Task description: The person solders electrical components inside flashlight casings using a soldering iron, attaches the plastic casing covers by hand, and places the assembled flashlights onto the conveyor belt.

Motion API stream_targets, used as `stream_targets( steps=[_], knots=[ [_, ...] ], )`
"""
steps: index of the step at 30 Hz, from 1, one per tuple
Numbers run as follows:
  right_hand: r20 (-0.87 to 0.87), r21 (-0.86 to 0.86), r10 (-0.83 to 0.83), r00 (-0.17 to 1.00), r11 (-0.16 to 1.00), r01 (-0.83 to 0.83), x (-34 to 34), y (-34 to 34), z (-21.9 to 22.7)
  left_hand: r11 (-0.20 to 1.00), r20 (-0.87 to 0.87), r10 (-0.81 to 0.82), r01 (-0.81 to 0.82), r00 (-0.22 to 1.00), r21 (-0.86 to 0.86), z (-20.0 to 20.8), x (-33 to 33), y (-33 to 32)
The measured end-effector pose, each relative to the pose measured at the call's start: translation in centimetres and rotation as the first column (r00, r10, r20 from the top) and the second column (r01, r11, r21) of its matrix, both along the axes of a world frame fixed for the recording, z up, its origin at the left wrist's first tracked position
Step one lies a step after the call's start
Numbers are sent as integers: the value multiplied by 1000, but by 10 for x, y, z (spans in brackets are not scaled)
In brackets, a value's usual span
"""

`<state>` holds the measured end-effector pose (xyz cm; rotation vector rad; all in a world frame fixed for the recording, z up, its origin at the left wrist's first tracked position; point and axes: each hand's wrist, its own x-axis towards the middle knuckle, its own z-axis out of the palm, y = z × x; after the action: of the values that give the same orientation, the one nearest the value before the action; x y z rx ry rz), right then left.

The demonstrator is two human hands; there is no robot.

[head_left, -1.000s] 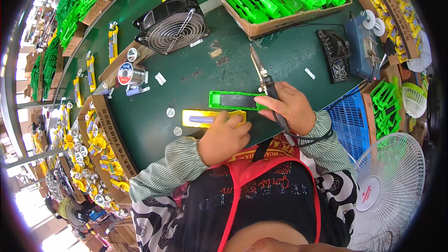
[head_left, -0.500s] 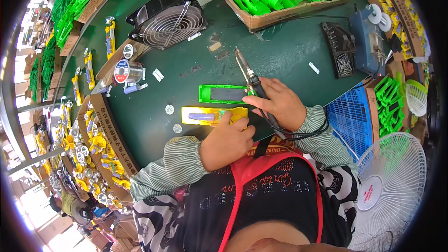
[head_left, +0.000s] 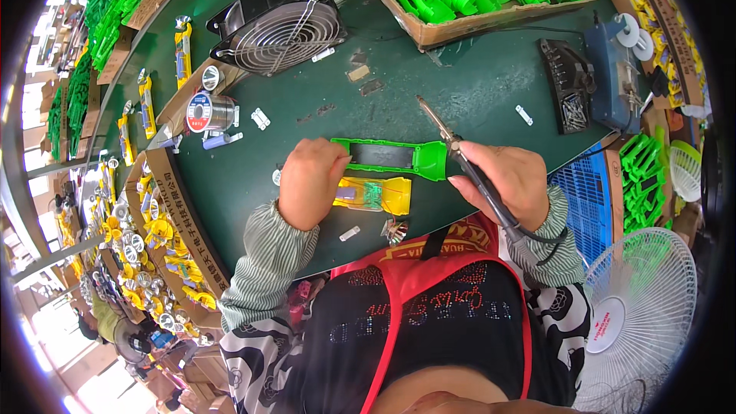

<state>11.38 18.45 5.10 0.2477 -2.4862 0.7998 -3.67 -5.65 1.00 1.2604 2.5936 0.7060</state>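
My right hand (head_left: 510,180) is closed around the dark handle of a soldering iron (head_left: 479,172), its metal tip pointing up and left over the table. Before me lies a long green plastic shell (head_left: 431,161) with a dark strip inside and a flared right end near my right fingers. My left hand (head_left: 308,184) pinches the shell's left end, fingers curled. Just below it, a yellow plastic shell (head_left: 396,195) holds a small green board and thin wires; my left hand hides its left end. A small shiny reflector (head_left: 395,231) and a white clip (head_left: 349,234) lie nearer me.
A black fan (head_left: 280,27) stands at the back left, beside a solder wire spool (head_left: 208,113). A carton (head_left: 429,34) of green shells sits at the back. On the right are a black holder (head_left: 563,84) and a blue soldering station (head_left: 613,69). A cardboard box (head_left: 180,215) borders the left.
My left hand has moved from the yellow shell up and left to the green one. My right hand has shifted right with the iron. The green shell's flared end, the reflector and the near clip now show.
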Motion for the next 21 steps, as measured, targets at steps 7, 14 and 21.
stream_targets(
  steps=[7, 14, 21],
  knots=[
    [414, -571, 111, 904, 805, 163, -5, -6, -15, 992, 57, -86, 91, 995, -86, 1, -12, -1],
    [535, -809, 323, 781, 464, 362, -29, -16, -35, 977, 186, -137, 163, 973, -137, 2, -27, 3],
    [533, -821, 388, 752, 450, 350, -42, -20, -41, 986, 128, -81, 98, 988, -137, -5, -19, 5]
  ],
)
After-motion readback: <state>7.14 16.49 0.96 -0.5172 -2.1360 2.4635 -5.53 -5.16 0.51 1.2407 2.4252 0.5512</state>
